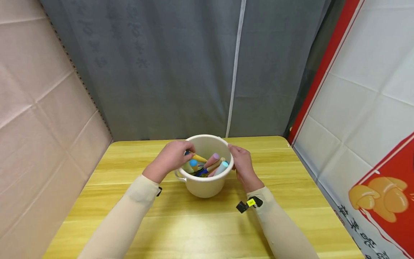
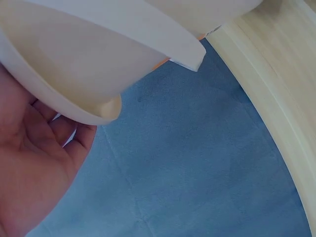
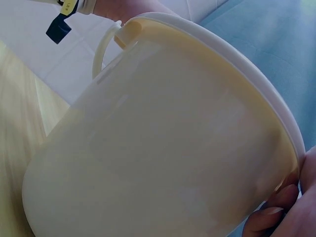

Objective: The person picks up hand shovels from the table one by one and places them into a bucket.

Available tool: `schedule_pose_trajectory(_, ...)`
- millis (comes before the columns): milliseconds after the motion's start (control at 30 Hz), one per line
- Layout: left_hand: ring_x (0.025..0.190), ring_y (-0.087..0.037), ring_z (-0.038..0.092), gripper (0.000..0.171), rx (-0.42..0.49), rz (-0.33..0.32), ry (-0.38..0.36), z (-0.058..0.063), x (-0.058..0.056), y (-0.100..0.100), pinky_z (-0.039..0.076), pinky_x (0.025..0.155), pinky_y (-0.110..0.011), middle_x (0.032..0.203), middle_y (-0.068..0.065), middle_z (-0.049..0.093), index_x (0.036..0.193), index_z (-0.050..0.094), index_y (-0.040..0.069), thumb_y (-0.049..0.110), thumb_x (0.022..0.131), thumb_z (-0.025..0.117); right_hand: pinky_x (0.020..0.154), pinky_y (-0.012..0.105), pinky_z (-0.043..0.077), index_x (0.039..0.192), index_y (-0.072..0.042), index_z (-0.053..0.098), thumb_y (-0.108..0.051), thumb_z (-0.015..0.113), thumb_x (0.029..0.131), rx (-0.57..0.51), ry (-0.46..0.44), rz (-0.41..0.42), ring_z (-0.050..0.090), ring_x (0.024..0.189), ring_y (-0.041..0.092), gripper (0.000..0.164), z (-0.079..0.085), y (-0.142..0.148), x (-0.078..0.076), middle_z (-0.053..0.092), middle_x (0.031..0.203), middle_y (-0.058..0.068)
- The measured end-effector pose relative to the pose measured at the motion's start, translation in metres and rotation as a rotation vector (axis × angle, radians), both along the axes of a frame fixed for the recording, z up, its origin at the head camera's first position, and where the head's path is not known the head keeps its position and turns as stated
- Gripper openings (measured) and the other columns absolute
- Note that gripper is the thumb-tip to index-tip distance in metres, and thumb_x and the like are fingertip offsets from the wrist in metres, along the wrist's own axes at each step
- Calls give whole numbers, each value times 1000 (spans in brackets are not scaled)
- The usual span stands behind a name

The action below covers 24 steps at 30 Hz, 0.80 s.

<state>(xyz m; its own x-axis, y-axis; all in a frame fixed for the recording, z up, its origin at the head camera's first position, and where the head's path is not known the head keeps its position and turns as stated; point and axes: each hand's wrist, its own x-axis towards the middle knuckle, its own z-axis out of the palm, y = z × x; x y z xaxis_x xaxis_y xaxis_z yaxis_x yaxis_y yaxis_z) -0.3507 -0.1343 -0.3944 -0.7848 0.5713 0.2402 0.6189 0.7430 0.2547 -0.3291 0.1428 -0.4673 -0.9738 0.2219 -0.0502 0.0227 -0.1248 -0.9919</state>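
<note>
A cream plastic bucket [image 1: 202,185] stands on the table, holding several pen-like sticks and other small things. My left hand [image 1: 171,156] reaches over its left rim, and the thumb and fingers pinch a yellow stick [image 1: 199,158] with a dark blue end. In the left wrist view, fingers [image 2: 74,143] lie beside the bucket's rim, and the yellow stick is hidden. My right hand [image 1: 243,163] grips the right rim, its fingers [image 3: 281,200] curled against the outside below it. Inside the bucket are a purple stick [image 1: 211,159], a light-blue-topped stick [image 1: 222,167] and a blue-topped piece [image 1: 193,163].
The bucket has a side handle [image 1: 180,176] at its left. Under it is a wood-grain table [image 1: 200,226]. A grey curtain [image 1: 174,72] hangs behind the table, with a pale cloth wall [image 1: 42,126] at left and a white-and-red one [image 1: 359,115] at right.
</note>
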Motion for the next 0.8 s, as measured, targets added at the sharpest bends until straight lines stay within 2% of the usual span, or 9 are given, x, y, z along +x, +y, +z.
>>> schedule_pose_trajectory(167, 103, -29, 73, 5, 65, 19, -25, -2, 0, -5, 60, 95, -48, 107, -1, 78, 107, 80, 16, 18, 106, 75, 53, 23, 41, 119, 1, 80, -39, 69, 111, 15, -2, 20, 55, 55, 9, 42, 1, 2, -1, 76, 87, 6)
schedule_pose_trajectory(467, 103, -27, 69, 11, 219, 79, -37, -4, 9, -15, 62, 92, -47, 114, -3, 75, 112, 80, 12, 21, 107, 74, 51, 23, 41, 124, 0, 76, -43, 63, 112, 94, -7, 144, 49, 52, 9, 46, 3, 20, -3, 61, 67, -1)
schedule_pose_trajectory(667, 111, -32, 70, 16, 272, 131, -5, -8, 16, -27, 59, 100, -56, 119, -8, 75, 118, 78, 9, 20, 108, 73, 52, 26, 46, 124, -1, 72, -56, 54, 114, 304, -28, 236, 52, 57, 15, 58, 4, 29, -2, 58, 67, 3)
schedule_pose_trajectory(733, 115, -34, 69, 20, 265, 145, -2, -8, 20, -30, 58, 102, -57, 122, -10, 74, 122, 77, 8, 21, 108, 73, 55, 29, 50, 127, -2, 69, -60, 52, 114, 403, -23, 245, 59, 62, 22, 62, 7, 34, 0, 62, 74, 9)
schedule_pose_trajectory(800, 121, -36, 67, 27, 249, 163, -4, -8, 24, -33, 57, 104, -59, 128, -12, 73, 128, 75, 6, 25, 108, 72, 62, 36, 56, 137, -4, 65, -64, 49, 113, 532, -8, 257, 67, 75, 30, 66, 12, 38, 4, 68, 89, 14)
